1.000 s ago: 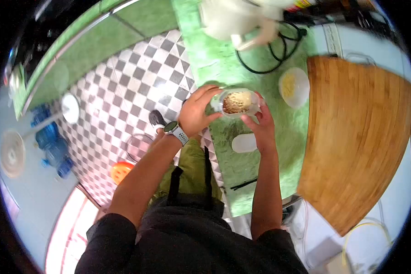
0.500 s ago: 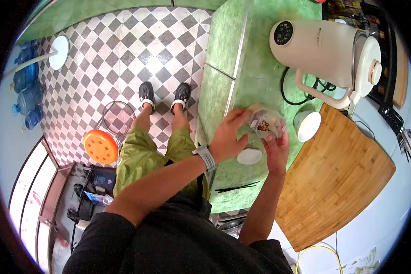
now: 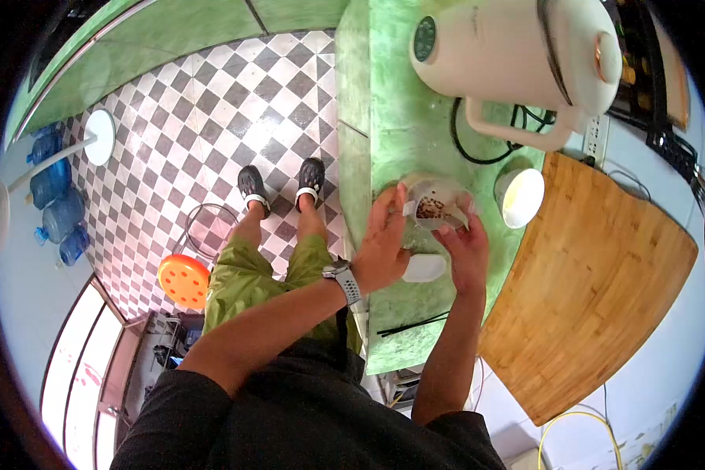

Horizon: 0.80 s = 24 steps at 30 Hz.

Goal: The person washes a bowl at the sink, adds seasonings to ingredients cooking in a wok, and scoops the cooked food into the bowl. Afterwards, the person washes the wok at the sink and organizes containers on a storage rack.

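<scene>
Over the green counter [image 3: 403, 352], a clear plastic container [image 3: 439, 192] is between my two hands, its open top facing me. Small dark brown and reddish bits lie inside it, beside a pale piece I cannot make out. My right hand [image 3: 468, 249] grips the container's near right side, thumb at the rim. My left hand [image 3: 380, 247], below a wristwatch, has its fingertips closed on the left rim near a small white tab. A white lid [image 3: 425, 268] lies flat just below the container. To the right stands a white cup [image 3: 522, 198] with something yellowish inside.
A large cream electric jug [image 3: 501, 55] with a handle and black cord stands at the back. A wooden cutting board [image 3: 587, 290] lies to the right. Black chopsticks [image 3: 411, 324] rest near the counter's front. An orange stool [image 3: 184, 280] stands on the checkered floor.
The view has shifted, so the jug sits higher and further left. My left fingers have come against the container's rim at the white tab. My right hand keeps hold of the container.
</scene>
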Motion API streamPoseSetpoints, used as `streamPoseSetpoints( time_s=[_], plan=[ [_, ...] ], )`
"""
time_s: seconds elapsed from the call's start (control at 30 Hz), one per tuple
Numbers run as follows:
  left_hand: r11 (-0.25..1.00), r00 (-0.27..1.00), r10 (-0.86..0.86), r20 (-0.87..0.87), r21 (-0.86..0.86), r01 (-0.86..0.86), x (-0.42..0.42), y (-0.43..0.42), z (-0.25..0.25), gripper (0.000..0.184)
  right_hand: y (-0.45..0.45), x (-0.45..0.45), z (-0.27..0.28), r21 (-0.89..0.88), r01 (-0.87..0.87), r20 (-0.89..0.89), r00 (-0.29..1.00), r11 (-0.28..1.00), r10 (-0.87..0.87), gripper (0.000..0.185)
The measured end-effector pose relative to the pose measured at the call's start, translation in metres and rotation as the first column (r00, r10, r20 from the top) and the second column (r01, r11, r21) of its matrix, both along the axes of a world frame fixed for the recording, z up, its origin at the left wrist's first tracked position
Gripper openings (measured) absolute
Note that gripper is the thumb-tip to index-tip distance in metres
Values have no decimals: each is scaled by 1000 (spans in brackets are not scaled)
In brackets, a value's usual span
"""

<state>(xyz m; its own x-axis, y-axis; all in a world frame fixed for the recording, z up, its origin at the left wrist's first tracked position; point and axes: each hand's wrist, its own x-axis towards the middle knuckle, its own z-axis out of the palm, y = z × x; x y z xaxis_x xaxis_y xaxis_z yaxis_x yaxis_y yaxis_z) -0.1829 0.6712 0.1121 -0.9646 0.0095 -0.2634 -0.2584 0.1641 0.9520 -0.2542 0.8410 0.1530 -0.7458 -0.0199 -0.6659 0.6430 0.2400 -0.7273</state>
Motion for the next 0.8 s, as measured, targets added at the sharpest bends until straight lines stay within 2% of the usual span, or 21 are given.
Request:
streamPoseSetpoints(
  time_s=[0.03,0.1,0.17,0.2,0.23,0.27,0.3,0.33,0.37,0.43,0.5,0.57,0.6,0.63,0.7,0.8],
  plan=[
    [1000,1000,-12,9,-22,12,0,0,0,99,0,0,0,-23,21,7,1000,1000,-21,81],
    [998,999,-47,10,-47,47,-3,-11,6,99,3,3,-4,-38,24,-11,1000,999,-24,82],
    [973,977,-207,41,-100,210,-13,-34,17,98,8,6,-1,-59,39,-35,999,998,-41,82],
    [966,971,-235,38,-103,238,-12,-40,12,98,10,10,5,10,33,-51,998,999,-33,83],
    [978,979,-187,78,-74,193,-16,-44,7,98,13,13,10,76,26,-71,997,997,-20,83],
    [988,988,-145,62,-37,147,-17,-48,4,97,24,21,8,67,49,-85,995,997,-43,83],
    [995,994,-103,45,1,103,-20,-53,5,96,43,35,3,213,-15,-145,988,977,47,83],
    [989,990,-136,-32,-66,134,-22,-57,2,98,54,47,2,361,-67,-184,973,930,141,83],
    [978,979,-177,-106,-129,163,-24,-60,-1,100,63,62,-1,361,-39,-193,974,932,115,83],
    [970,962,-231,-143,-112,217,-34,-63,5,101,71,87,-1,447,-148,-187,949,882,254,79],
    [960,945,-275,-177,-100,261,-38,-60,11,102,72,103,-5,465,-136,-146,963,875,227,83],
    [954,947,-294,-128,-105,281,-44,-58,17,99,65,114,-8,623,-235,-222,862,746,457,84],
    [951,938,-306,-162,-93,294,-46,-55,16,101,60,111,-6,616,-276,-263,811,737,523,83],
    [946,932,-321,-167,-105,307,-48,-54,15,101,55,110,-7,611,-260,-275,816,748,508,83],
    [923,917,-371,-149,-164,347,-49,-49,13,100,51,110,-8,725,-383,-176,701,572,691,80],
    [920,914,-375,-156,-184,346,-52,-50,13,102,54,109,-7,741,-358,-168,720,568,673,79]
  ],
)
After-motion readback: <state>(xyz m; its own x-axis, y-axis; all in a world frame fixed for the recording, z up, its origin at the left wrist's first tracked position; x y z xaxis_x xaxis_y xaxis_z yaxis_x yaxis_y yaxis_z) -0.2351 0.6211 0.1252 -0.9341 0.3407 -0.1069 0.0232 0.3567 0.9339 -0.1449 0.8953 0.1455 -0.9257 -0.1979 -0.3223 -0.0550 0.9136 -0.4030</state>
